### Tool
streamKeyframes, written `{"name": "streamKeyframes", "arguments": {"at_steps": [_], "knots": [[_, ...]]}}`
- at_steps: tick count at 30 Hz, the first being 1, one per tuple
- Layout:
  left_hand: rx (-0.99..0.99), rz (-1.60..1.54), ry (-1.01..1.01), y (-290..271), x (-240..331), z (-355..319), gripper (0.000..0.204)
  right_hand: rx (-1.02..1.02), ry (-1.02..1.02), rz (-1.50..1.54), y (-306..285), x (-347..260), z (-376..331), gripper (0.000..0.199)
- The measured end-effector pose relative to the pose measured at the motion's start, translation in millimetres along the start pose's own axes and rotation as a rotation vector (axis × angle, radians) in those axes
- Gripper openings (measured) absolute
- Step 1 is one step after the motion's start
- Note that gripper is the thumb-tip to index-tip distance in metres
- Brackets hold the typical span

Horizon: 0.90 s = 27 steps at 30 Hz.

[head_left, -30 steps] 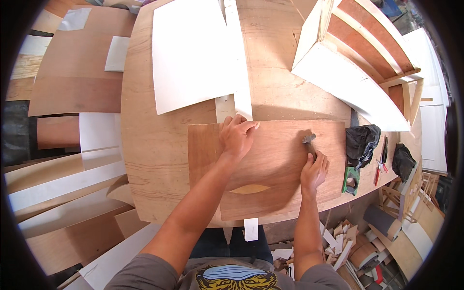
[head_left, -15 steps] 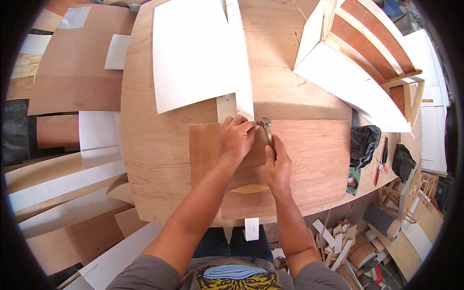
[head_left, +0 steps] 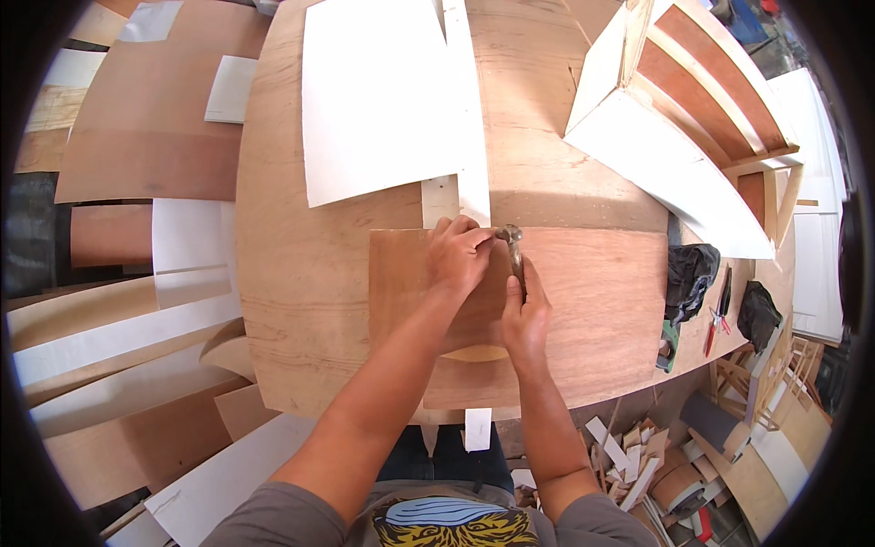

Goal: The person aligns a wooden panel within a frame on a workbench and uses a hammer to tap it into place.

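The left hand's [head_left: 460, 260] fingers were curled, thumb and forefinger drawn together at the plywood panel's [head_left: 592, 301] far edge; whether they pinched anything, I couldn't tell. The right hand [head_left: 527, 314] closed around a hammer [head_left: 513, 236], its head beside those fingertips. The panel lay on a wooden worktable [head_left: 310, 301]. A blue-and-yellow graphic marked the grey T-shirt [head_left: 296, 501].

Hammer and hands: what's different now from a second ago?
The right hand has moved the hammer left across the brown panel, to beside the left hand at the panel's far edge. Neither hand visibly took up or released anything; the left kept its place.
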<state>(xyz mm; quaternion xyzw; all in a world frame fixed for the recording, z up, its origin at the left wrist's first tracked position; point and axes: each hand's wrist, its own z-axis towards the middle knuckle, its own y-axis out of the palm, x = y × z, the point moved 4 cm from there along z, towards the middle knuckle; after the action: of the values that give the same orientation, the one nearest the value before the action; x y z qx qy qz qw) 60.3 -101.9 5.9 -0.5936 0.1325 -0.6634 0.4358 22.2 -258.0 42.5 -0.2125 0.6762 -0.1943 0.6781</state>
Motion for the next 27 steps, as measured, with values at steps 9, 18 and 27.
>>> {"name": "streamKeyframes", "arguments": {"at_steps": [9, 18, 27], "knots": [[0.018, -0.014, 0.009, 0.2, -2.3, -0.1, 0.008, -0.046, 0.044, -0.034, -0.5, -9.1, 3.1, 0.036], [0.059, -0.112, -0.015, -3.4, -1.2, 2.4, 0.006, 0.061, -0.082, -0.065, -3.4, -2.2, 7.2, 0.038], [-0.004, -0.078, -0.012, -1.7, -3.1, 0.8, 0.007, 0.004, -0.078, -0.081, -1.3, -7.3, 1.5, 0.038]]}}
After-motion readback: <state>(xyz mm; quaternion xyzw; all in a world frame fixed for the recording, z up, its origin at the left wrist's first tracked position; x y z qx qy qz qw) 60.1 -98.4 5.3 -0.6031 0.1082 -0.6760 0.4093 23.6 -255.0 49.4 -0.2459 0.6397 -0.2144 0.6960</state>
